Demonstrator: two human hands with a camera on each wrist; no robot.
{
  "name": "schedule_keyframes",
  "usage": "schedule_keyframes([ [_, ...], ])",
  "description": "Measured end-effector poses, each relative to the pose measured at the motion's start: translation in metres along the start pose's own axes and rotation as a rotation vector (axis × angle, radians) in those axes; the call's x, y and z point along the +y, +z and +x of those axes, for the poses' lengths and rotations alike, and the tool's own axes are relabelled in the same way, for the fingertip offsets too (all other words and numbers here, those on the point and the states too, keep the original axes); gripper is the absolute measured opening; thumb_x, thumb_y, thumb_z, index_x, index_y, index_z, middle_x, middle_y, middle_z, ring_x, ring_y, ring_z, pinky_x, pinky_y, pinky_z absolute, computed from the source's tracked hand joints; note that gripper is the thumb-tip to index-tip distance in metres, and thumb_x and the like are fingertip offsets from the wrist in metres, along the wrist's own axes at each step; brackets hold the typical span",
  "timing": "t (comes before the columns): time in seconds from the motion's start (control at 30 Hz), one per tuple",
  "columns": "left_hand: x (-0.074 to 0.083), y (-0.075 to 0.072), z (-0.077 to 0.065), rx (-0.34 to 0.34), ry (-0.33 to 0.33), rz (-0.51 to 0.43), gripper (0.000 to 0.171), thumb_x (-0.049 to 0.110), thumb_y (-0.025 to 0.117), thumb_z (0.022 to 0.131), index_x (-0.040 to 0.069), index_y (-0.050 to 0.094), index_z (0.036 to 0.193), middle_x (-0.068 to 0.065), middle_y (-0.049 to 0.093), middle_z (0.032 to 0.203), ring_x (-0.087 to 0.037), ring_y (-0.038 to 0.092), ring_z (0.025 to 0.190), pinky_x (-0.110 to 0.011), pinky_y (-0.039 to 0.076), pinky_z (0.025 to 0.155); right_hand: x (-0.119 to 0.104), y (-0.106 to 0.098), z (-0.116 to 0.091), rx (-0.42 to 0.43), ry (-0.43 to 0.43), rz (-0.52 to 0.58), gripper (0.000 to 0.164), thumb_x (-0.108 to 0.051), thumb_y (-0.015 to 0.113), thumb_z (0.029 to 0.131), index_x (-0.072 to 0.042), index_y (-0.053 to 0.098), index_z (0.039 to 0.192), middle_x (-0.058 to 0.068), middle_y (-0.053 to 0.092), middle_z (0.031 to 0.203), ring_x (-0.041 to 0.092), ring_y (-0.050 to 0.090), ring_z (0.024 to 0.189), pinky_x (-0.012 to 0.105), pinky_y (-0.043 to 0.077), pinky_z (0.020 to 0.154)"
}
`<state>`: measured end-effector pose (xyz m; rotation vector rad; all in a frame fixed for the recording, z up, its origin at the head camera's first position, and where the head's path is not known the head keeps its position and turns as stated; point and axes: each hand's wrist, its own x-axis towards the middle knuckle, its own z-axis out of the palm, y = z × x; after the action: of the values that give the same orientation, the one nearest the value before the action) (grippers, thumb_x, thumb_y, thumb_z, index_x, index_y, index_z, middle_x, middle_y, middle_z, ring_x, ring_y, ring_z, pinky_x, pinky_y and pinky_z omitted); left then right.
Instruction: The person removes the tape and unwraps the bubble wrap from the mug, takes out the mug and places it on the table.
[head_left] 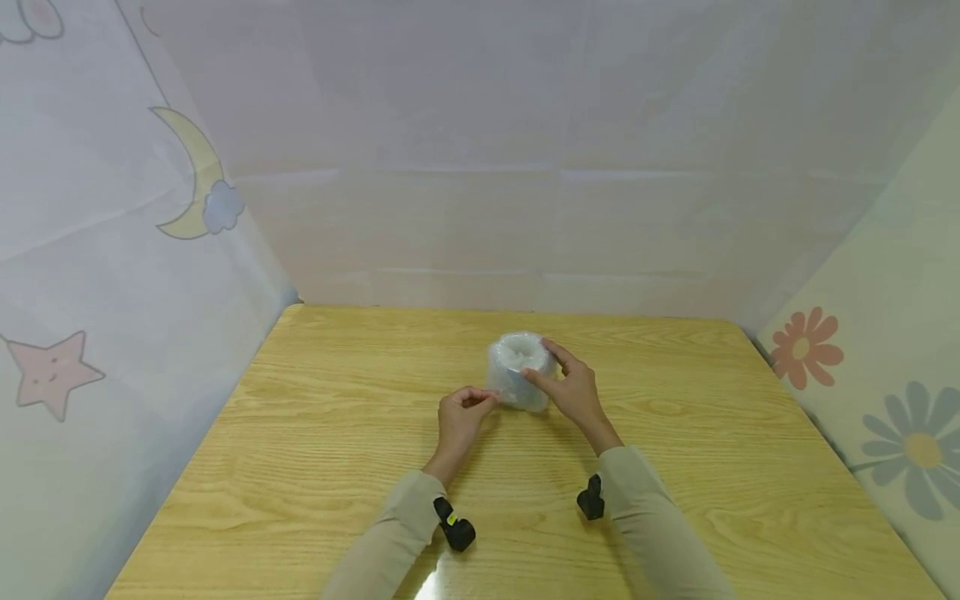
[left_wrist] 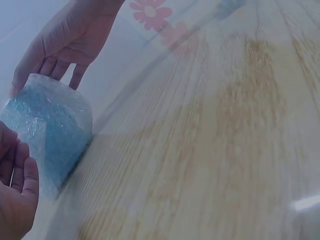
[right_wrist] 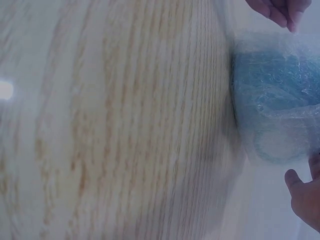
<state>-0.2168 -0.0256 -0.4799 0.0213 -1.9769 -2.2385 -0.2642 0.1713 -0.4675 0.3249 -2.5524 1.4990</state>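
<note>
A squat, round bundle in clear bubble wrap stands on the wooden table, its top showing a hollow in the middle. Something bluish shows through the layers in both wrist views, but its kind is hidden. My right hand holds the bundle from the right, thumb at the near upper rim and fingers around the far right side. At the lower left edge, my left hand pinches the edge of the wrap between thumb and fingertips. In the left wrist view the wrap looks creased and shiny.
The wooden table extends around the bundle on all sides. Pale cloth walls with printed moon, star and flowers stand at its back and sides. Each sleeve cuff carries a small black device.
</note>
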Motion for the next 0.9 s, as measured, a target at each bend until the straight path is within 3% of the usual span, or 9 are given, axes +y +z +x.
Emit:
schedule_keyframes([
  [0.23, -0.023, 0.002, 0.011, 0.036, -0.040, -0.064, 0.009, -0.002, 0.077, 0.078, -0.002, 0.068, 0.080, -0.011, 0.072, 0.082, -0.026, 0.070, 0.077, -0.030, 0.056, 0.067, 0.000, 0.001, 0.001, -0.002, -0.001, -0.001, 0.074, -0.042, 0.073, 0.086, -0.009, 0.045, 0.145, 0.013, 0.043, 0.146, 0.029, 0.038, 0.135, 0.051, 0.033, 0.106],
  [0.4, -0.025, 0.003, 0.011, 0.065, -0.070, -0.072, 0.023, -0.001, 0.079, 0.077, 0.002, 0.057, 0.084, -0.011, 0.070, 0.075, -0.023, 0.068, 0.071, -0.028, 0.054, 0.062, 0.000, 0.001, 0.001, 0.005, 0.002, -0.001, 0.074, -0.042, 0.074, 0.085, -0.009, 0.046, 0.145, 0.014, 0.044, 0.145, 0.030, 0.039, 0.134, 0.052, 0.034, 0.106],
  [0.6, -0.025, 0.002, 0.011, 0.060, -0.074, -0.081, 0.018, 0.003, 0.080, 0.079, -0.005, 0.072, 0.092, -0.010, 0.071, 0.078, -0.015, 0.067, 0.071, -0.027, 0.056, 0.065, -0.001, 0.001, 0.001, 0.014, 0.006, -0.003, 0.073, -0.042, 0.074, 0.085, -0.010, 0.047, 0.144, 0.013, 0.045, 0.145, 0.030, 0.039, 0.134, 0.052, 0.034, 0.106],
  [0.9, -0.018, 0.001, 0.007, 0.012, -0.091, -0.109, 0.020, -0.003, 0.076, 0.080, -0.012, 0.070, 0.096, -0.020, 0.071, 0.086, -0.015, 0.067, 0.073, -0.026, 0.055, 0.068, 0.001, 0.001, 0.001, 0.010, 0.006, -0.004, 0.073, -0.043, 0.073, 0.086, -0.009, 0.046, 0.145, 0.013, 0.044, 0.145, 0.030, 0.039, 0.134, 0.052, 0.034, 0.105],
])
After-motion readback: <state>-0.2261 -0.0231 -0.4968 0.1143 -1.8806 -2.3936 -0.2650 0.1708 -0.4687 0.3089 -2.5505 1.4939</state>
